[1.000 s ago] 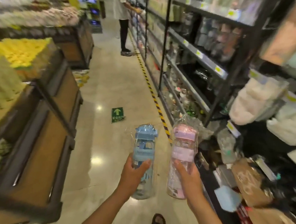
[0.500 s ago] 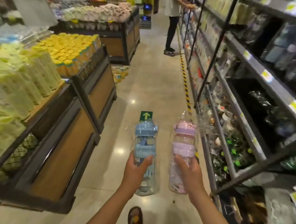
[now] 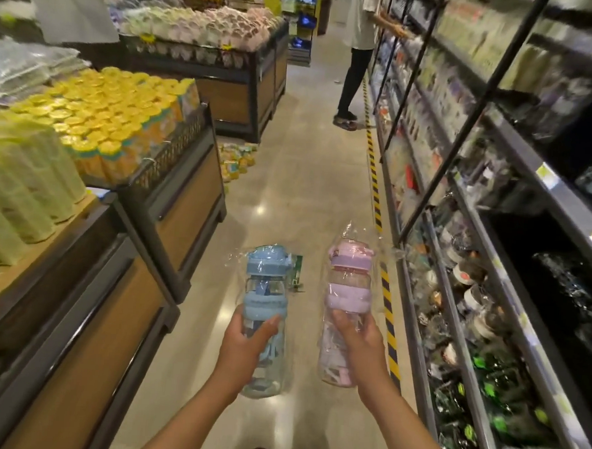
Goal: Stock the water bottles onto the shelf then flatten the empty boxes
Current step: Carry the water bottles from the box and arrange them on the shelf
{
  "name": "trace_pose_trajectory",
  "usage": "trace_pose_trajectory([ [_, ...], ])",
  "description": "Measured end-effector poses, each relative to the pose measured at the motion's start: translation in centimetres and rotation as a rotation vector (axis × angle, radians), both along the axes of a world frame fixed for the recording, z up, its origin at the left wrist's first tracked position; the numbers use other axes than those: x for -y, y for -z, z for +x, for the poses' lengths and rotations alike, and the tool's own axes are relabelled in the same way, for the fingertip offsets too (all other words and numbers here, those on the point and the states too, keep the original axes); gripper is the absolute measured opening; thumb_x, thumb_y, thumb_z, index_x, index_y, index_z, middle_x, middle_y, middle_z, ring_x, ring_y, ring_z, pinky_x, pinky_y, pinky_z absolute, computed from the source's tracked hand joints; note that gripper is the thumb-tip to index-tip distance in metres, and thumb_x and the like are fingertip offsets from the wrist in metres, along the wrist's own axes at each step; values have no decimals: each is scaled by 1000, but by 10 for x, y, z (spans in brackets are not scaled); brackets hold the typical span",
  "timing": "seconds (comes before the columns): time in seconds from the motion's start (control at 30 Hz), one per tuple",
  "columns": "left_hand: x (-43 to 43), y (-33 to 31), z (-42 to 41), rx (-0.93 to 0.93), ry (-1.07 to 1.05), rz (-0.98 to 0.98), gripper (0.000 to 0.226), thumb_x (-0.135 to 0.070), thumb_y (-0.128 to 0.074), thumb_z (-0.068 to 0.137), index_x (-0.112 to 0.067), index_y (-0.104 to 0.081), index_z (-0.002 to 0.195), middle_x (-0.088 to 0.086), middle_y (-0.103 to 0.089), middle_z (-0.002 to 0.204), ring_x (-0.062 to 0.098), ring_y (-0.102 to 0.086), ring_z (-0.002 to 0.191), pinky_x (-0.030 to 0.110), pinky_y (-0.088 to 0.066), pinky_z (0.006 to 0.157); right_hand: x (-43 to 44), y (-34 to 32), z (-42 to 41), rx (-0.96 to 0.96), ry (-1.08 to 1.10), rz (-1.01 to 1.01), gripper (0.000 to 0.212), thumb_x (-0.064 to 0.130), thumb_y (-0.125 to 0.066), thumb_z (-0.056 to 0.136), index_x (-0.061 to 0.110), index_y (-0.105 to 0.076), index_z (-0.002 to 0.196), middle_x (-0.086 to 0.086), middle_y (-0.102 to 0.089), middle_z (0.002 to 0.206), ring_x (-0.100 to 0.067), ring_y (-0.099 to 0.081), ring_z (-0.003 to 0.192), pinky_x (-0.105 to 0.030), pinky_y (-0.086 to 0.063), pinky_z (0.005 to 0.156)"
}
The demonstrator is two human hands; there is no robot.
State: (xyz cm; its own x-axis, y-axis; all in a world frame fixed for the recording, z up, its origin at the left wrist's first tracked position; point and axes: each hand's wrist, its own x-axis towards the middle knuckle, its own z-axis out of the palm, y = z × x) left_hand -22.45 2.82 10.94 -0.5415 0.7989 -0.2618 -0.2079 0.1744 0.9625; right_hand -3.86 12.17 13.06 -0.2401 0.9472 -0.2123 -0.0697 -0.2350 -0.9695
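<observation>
A blue water bottle point(image 3: 267, 274) and a pink water bottle point(image 3: 348, 295), each wrapped in clear plastic, were held upright and apart above the aisle floor point(image 3: 297, 176). The left hand point(image 3: 245, 345) gripped the blue one around its middle, thumb and fingers curled round it. The right hand point(image 3: 362, 348) clasped the pink one likewise, slightly higher. The shelf point(image 3: 530, 175) ran along the right, with wooden display bins point(image 3: 186, 198) opposite. Another person point(image 3: 356, 56) stood farther down the aisle.

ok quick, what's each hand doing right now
Left hand: fingers curled round the blue water bottle, holding it.
Right hand: fingers curled round the pink water bottle, holding it.
</observation>
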Motion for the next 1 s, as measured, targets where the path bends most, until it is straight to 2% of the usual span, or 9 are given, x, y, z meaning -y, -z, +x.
trace_pose_trajectory([
  [0.13,-58,-1,-29,-50,38,1,75,-69,-77,62,-38,-58,127,-2,-75,111,19,-75,98,39,-64,69,-56,5,-26,-39,23,-33,86,67,-91,50,28,-67,123,-3,-78,106,-24,-76,91,-37,-59,70],
  [0.27,-124,0,-51,-87,90,13,75,-68,-77,66,-38,-57,131,-4,-74,116,17,-74,104,43,-63,84,-111,4,-46,-77,46,-36,51,36,-89,76,23,-67,120,-8,-78,103,-24,-75,83,-35,-59,64],
  [0.37,-179,1,-61,-84,105,30,72,-65,-77,66,-36,-57,130,-4,-75,116,14,-74,103,34,-63,81,-163,10,-55,-83,57,-38,49,29,-85,77,17,-66,121,-6,-78,100,-22,-76,83,-31,-59,63],
  [0.53,-286,-2,-75,-106,138,55,70,-63,-77,68,-35,-57,130,-7,-75,115,14,-74,104,29,-61,82,-267,15,-64,-49,76,1,95,71,-92,46,19,-66,122,-5,-78,107,-24,-76,95,-31,-59,70],
  [0.6,-329,-4,-82,-111,157,48,70,-62,-78,69,-35,-57,131,-6,-75,117,15,-73,107,34,-61,88,-311,15,-66,-48,69,15,98,74,-91,43,22,-66,122,-4,-78,108,-22,-76,95,-30,-59,70],
  [0.7,-389,-10,-95,-147,203,59,72,-58,-78,73,-31,-56,136,-4,-74,121,17,-73,108,44,-60,95,-372,10,-69,-29,56,33,72,57,-93,60,24,-67,118,-2,-78,105,-19,-76,91,-28,-58,69],
  [0.8,-440,-20,-104,-159,239,84,68,-55,-78,74,-35,-55,135,-6,-74,122,14,-72,111,38,-60,94,-426,8,-72,-14,46,38,34,21,-80,87,20,-66,118,-5,-78,103,-17,-76,86,-26,-58,67],
  [0.87,-474,-27,-108,-165,248,95,65,-52,-78,74,-36,-56,133,-7,-73,123,15,-71,112,34,-59,94,-460,3,-73,-14,56,49,39,25,-81,85,21,-65,120,-1,-79,104,-17,-76,90,-23,-58,67],
  [1.0,-547,-32,-117,-162,282,107,69,-54,-80,70,-35,-56,132,-7,-74,121,14,-72,110,32,-59,91,-522,-3,-75,-10,98,77,71,48,-89,66,22,-62,127,4,-77,113,-17,-74,103,-26,-59,79],
])
